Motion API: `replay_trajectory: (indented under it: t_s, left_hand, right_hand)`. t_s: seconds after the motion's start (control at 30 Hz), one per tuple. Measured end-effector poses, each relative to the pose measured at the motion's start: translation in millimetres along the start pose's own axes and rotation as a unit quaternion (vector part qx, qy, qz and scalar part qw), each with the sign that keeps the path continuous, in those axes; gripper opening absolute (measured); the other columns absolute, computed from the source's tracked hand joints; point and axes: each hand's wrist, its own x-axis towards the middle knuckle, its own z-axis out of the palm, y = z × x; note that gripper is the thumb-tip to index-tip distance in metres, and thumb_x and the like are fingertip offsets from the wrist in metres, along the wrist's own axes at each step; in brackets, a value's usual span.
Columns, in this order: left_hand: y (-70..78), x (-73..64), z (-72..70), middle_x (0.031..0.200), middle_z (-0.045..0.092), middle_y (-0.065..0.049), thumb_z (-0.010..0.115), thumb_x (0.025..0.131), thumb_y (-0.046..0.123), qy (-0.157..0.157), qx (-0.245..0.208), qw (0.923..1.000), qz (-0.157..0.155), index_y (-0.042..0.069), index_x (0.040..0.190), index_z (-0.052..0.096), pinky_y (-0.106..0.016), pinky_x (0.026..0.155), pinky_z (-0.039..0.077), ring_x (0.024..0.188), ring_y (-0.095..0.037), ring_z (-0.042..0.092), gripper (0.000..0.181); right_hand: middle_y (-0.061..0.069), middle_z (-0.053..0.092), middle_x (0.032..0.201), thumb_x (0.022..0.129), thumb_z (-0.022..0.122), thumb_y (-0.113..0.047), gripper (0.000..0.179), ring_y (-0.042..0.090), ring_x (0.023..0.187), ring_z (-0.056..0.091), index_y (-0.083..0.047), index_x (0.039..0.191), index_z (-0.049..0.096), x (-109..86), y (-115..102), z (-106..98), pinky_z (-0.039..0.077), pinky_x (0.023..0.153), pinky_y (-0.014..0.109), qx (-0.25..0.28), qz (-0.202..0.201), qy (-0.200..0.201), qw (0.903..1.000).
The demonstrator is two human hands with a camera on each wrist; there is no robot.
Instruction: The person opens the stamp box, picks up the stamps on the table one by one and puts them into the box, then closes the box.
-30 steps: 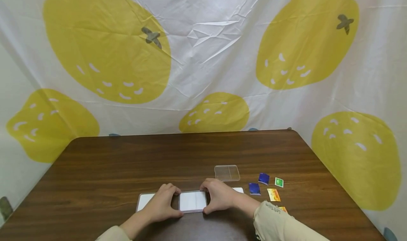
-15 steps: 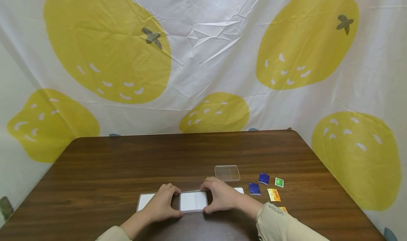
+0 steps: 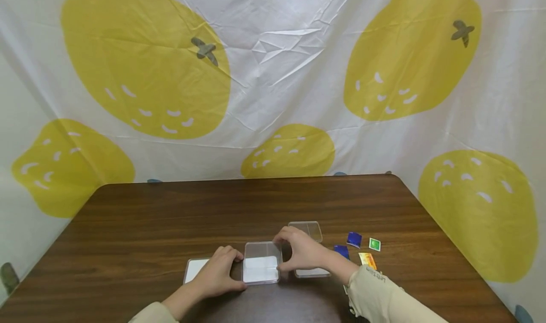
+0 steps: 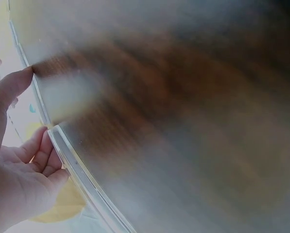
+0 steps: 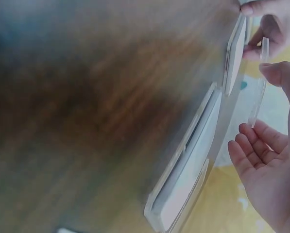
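A clear plastic box with white contents (image 3: 260, 276) lies on the table in front of me. At its left end, my left hand (image 3: 218, 272) holds it between thumb and fingers. My right hand (image 3: 304, 251) pinches a clear plastic lid (image 3: 262, 248) by its right side. The lid is raised over the box, seen nearly edge-on in the right wrist view, where the box (image 5: 235, 53) sits beyond it by the left hand (image 5: 271, 29). In the left wrist view, the left thumb (image 4: 21, 85) touches the box's edge.
Similar white-filled boxes flank it, a left box (image 3: 195, 269) partly behind my left hand and a right box (image 3: 313, 273) under my right wrist. Behind lies a clear lid (image 3: 314, 230). To the right are blue packets (image 3: 354, 239), a green packet (image 3: 374, 244) and an orange packet (image 3: 368, 260).
My right hand has moved up and slightly right, lifting the lid off the box and tilting it. The left hand stays at the box's left end.
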Motion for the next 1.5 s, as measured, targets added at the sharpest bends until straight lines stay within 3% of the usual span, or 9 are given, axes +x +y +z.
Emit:
replay_trajectory:
  t_s: [0.23, 0.53, 0.77, 1.13, 1.5]
  left_hand:
    - [0.5, 0.7, -0.5, 0.09, 0.053, 0.001, 0.081, 0.06, 0.03, -0.001, -0.003, 1.0, -0.001, 0.005, 0.095, 0.059, -0.035, 0.078, 0.042, 0.09, -0.018, 0.046, 0.048]
    - [-1.7, 1.2, -0.2, 0.089, 0.051, 0.003, 0.08, 0.061, 0.031, -0.017, -0.004, 0.9998, -0.011, 0.006, 0.096, 0.059, -0.034, 0.077, 0.043, 0.089, -0.017, 0.045, 0.048]
    - [-1.3, 1.9, 0.9, 0.089, 0.051, 0.003, 0.08, 0.061, 0.032, -0.021, -0.003, 0.9997, -0.013, 0.006, 0.096, 0.059, -0.034, 0.076, 0.043, 0.088, -0.017, 0.045, 0.048]
    - [0.2, 2.1, 0.2, 0.089, 0.051, 0.003, 0.08, 0.061, 0.033, -0.023, -0.003, 0.9996, -0.018, 0.006, 0.096, 0.059, -0.035, 0.076, 0.043, 0.09, -0.018, 0.046, 0.049]
    - [-0.3, 2.1, 1.5, 0.089, 0.051, 0.003, 0.08, 0.061, 0.033, -0.02, 0.001, 0.9996, -0.019, 0.006, 0.096, 0.059, -0.035, 0.075, 0.043, 0.09, -0.018, 0.046, 0.049]
  right_hand:
    - [-0.001, 0.056, 0.09, 0.062, 0.079, -0.026, 0.045, 0.011, 0.083, 0.05, -0.004, 0.098, 0.063, 12.5, 15, -1, 0.043, 0.073, 0.024, -0.008, 0.006, 0.007, 0.9999]
    - [0.0, 0.055, 0.092, 0.062, 0.076, -0.025, 0.047, 0.015, 0.085, 0.052, -0.003, 0.102, 0.063, 29.9, 28, 1, 0.044, 0.076, 0.028, -0.002, 0.049, -0.006, 0.9988]
    - [0.003, 0.058, 0.089, 0.06, 0.075, -0.023, 0.047, 0.015, 0.083, 0.053, 0.0, 0.1, 0.065, 40.0, 35, 8, 0.044, 0.076, 0.027, -0.011, 0.046, -0.008, 0.9989]
    - [0.007, 0.058, 0.095, 0.062, 0.075, -0.021, 0.05, 0.019, 0.09, 0.054, 0.003, 0.104, 0.063, 47.7, 34, 7, 0.044, 0.082, 0.031, -0.024, 0.061, -0.049, 0.9966]
    - [0.008, 0.058, 0.095, 0.061, 0.076, -0.022, 0.053, 0.02, 0.089, 0.054, 0.004, 0.105, 0.061, 47.7, 34, 6, 0.044, 0.081, 0.03, -0.013, 0.056, -0.048, 0.9972]
